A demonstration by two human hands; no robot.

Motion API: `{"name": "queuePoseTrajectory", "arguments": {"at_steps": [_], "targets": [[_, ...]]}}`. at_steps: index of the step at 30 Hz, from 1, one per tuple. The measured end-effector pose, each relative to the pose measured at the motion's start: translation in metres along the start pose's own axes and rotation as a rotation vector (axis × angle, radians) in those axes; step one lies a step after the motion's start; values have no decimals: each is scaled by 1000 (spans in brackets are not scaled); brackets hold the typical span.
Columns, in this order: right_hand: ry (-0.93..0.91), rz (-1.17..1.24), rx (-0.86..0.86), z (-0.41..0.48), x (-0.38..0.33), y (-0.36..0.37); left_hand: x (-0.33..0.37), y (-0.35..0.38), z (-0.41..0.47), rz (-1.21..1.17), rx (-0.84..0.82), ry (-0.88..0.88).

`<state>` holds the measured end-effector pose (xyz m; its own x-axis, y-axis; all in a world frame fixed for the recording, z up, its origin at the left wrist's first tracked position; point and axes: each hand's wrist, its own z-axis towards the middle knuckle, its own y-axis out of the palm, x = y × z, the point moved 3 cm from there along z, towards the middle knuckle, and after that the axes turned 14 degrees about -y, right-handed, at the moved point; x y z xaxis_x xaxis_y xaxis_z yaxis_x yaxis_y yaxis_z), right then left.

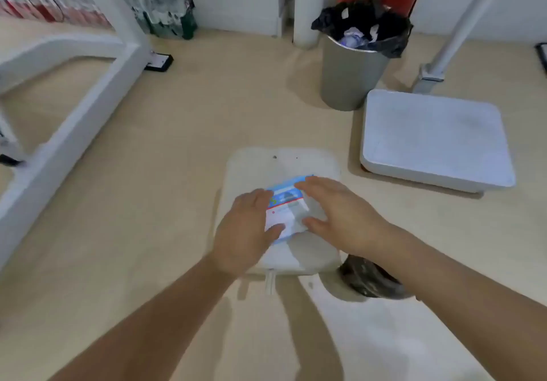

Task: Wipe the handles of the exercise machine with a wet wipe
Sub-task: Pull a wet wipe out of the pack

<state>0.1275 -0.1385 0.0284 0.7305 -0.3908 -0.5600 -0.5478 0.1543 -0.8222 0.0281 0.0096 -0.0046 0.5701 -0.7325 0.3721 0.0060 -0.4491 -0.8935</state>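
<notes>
Upper right of centre: a grey metal bin (352, 78) lined with a black bag (393, 40) holds crumpled white and blue waste (353, 38). At frame centre, the wet wipe pack (285, 206) lies on a white pad (284, 164) between both hands. The left hand (245, 232) lies against the pack's left edge, fingers extended and thumb on its lower face. The right hand (343, 215) is spread over its right side, thumb at the lower corner. Motion blur prevents confirming a firm grip. Both forearms reach in from the bottom of the frame.
</notes>
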Motion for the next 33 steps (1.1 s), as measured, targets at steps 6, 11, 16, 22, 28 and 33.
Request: {"name": "queuePoseTrajectory", "arguments": {"at_steps": [6, 11, 16, 22, 28, 33], "targets": [[-350, -551, -143, 37, 23, 20, -15, 14, 17, -15, 153, 91], [-329, -313, -48, 49, 19, 3, -17, 15, 17, -118, 148, 67], [-38, 179, 214, 63, 41, 3, -16, 10, 6, -286, 15, 11], [14, -8, 457, 54, 44, 26, -7, 3, 3, -173, 327, 228], [-127, 78, 102, 41, 33, 13, 12, 15, 8, 41, 183, 208], [-148, 98, 48, 35, 27, 16, 1, 6, 14, -333, 151, 92]]}}
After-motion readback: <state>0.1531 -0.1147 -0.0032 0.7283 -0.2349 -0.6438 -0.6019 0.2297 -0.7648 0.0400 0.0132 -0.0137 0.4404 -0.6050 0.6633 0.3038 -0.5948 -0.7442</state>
